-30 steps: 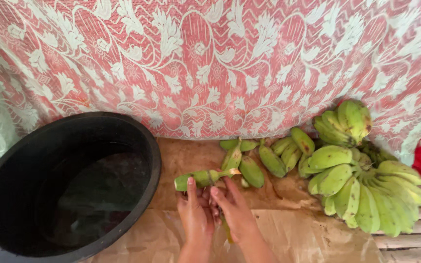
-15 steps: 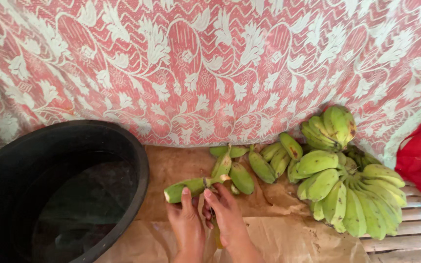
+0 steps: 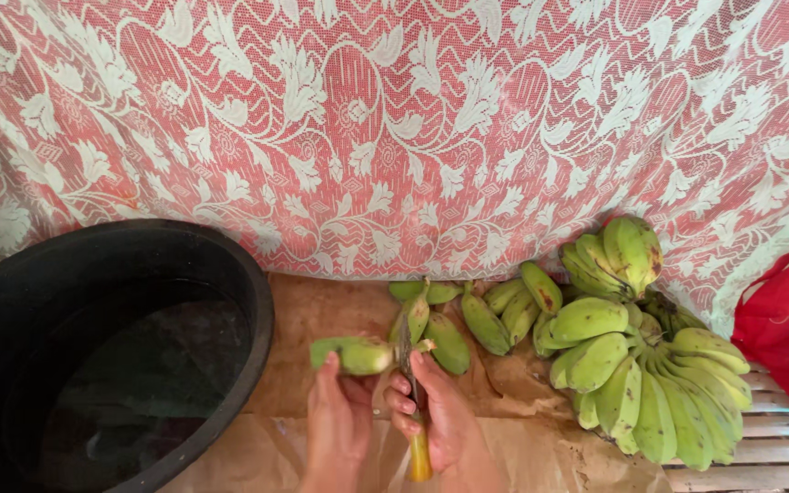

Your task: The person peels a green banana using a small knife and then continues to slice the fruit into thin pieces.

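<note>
Banana (image 3: 353,356), small and green, held at its left end by the left hand (image 3: 338,427), fingers curled shut around it, low in the middle of the brown paper (image 3: 257,456). Right hand (image 3: 440,424) wrapped tight on a knife (image 3: 410,383) with a yellow handle, blade pointing up and touching the right end of the banana. A second ago lying flat with the loose ones; now pulled a little to the left and lifted, apart from the others, blade set at its tip. Looks like a cut at the stem end, just starting, not done yet.

Close by on the right: a few loose green bananas (image 3: 486,319) on the paper, just beside the blade. Farther right: a big bunch (image 3: 650,374) of fat green bananas, some piled on top. At the far right edge: a red bag (image 3: 783,319). On the left: a big black tub (image 3: 102,356) with dark water inside, near the left hand but not touching. Behind it all: a red cloth with white lace (image 3: 394,128).

In the way: the loose bananas next to the knife, easy to nick. Thumb near the blade too.
</note>
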